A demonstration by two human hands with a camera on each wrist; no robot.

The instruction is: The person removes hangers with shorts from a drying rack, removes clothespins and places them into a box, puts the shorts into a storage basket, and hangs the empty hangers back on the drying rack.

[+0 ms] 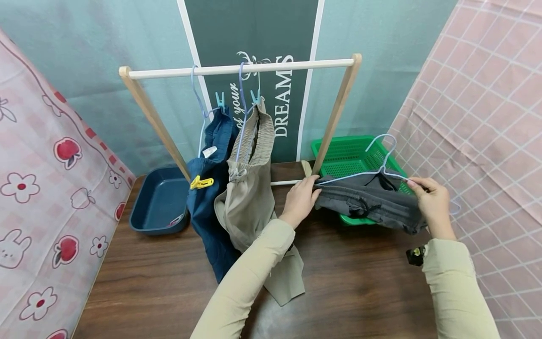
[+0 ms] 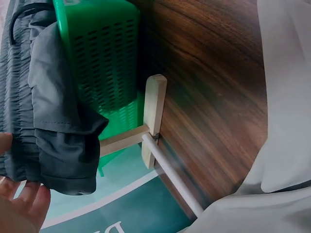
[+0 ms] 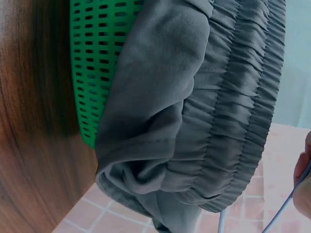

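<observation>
Dark grey elastic-waist pants (image 1: 372,200) hang stretched out in front of me, over the green basket. My left hand (image 1: 299,200) pinches the left end of their waistband; in the left wrist view, its fingers lie below the gathered fabric with the thumb on top. A pale blue wire hanger (image 1: 384,160) runs along the waistband, hook upward, its left arm reaching toward my left hand. With thumb and fingers, my right hand (image 1: 436,205) pinches the hanger's right arm. In the right wrist view, the gathered waistband (image 3: 238,97) sits apart from those fingertips.
A wooden rack with a white bar (image 1: 296,66) bears blue pants (image 1: 213,188) and beige pants (image 1: 251,202) on hangers. Blue clothespins (image 1: 255,97) and a yellow clothespin (image 1: 201,182) clip them. A blue basin (image 1: 148,228) stands left; the green basket (image 1: 345,155) is behind the grey pants.
</observation>
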